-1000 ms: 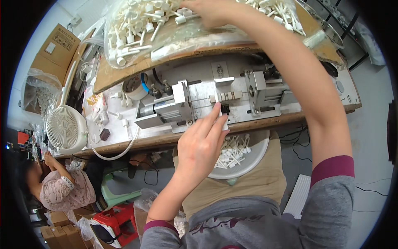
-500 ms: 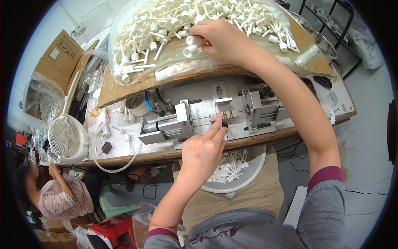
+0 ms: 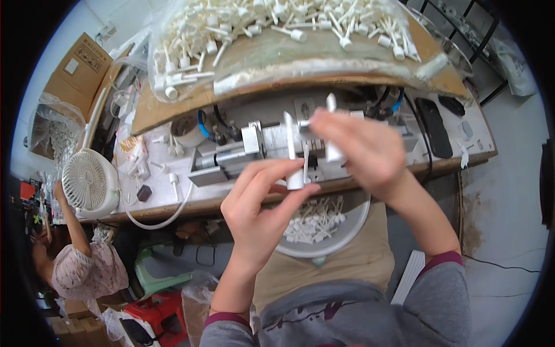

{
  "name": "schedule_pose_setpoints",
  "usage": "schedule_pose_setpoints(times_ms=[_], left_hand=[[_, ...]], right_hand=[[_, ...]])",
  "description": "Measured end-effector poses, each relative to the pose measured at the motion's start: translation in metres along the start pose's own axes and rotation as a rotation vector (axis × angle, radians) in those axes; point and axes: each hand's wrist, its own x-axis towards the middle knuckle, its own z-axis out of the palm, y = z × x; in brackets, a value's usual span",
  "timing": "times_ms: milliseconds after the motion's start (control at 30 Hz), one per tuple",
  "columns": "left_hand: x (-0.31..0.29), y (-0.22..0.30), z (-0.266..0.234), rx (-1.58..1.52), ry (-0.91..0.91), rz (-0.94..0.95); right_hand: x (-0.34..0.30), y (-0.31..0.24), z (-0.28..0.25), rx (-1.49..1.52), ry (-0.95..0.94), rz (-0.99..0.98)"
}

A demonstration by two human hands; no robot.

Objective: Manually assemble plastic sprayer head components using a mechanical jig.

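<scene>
Basin [image 3: 355, 236] of loose white pieces [image 3: 321, 220] sits at my lap, partly hidden behind my left hand [image 3: 263, 194]. That hand is raised at the worktop's front edge, its grip pinched — thumb against fingertips — on the cap of a white capped stick [image 3: 292, 147]. The piece stands nearly upright, ribbed cap down, pointed tip up; a thinner stick [image 3: 306, 161] stands just beside it. My right hand [image 3: 373, 153] comes in from the right, motion-blurred, its grip closed round a second white stick [image 3: 333, 153], cap below the fingers, tip above. Both hands stand in front of the metal clamp unit [image 3: 253, 141] on the worktop [image 3: 159, 202]. A black phone [image 3: 433, 130] lies to the right, a white fan [image 3: 89, 179] stands left. Beyond, a cardboard sheet [image 3: 140, 118] carries a heap of white sticks [image 3: 277, 14].
</scene>
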Motion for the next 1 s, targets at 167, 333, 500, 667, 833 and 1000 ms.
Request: schedule_pose_setpoints(times_ms=[167, 333, 500, 667, 833, 1000], left_hand=[[-0.017, -0.023, 0.019, 0.332, -0.096, 0.052], [-0.015, -0.028, 0.026, 0.723, -0.214, 0.236], [0.008, -0.017, 0.021, 0.784, -0.316, 0.208], [0.012, -0.017, 0.018, 0.773, -0.37, 0.196], [0.065, 0.009, -0.001, 0.521, -0.351, 0.028], [0.161, -0.01, 0.004, 0.435, -0.027, 0.277]], right_hand=[[-0.014, 0.002, -0.01, 0.215, 0.059, 0.367], [-0.021, -0.002, -0.018, 0.289, 0.023, 0.368], [-0.026, -0.01, -0.014, 0.423, 0.075, 0.491], [-0.025, -0.02, -0.024, 0.38, -0.03, 0.545], [-0.037, -0.032, -0.03, 0.212, -0.172, 0.491], [-0.05, -0.051, -0.007, 0.046, -0.332, 0.348]])
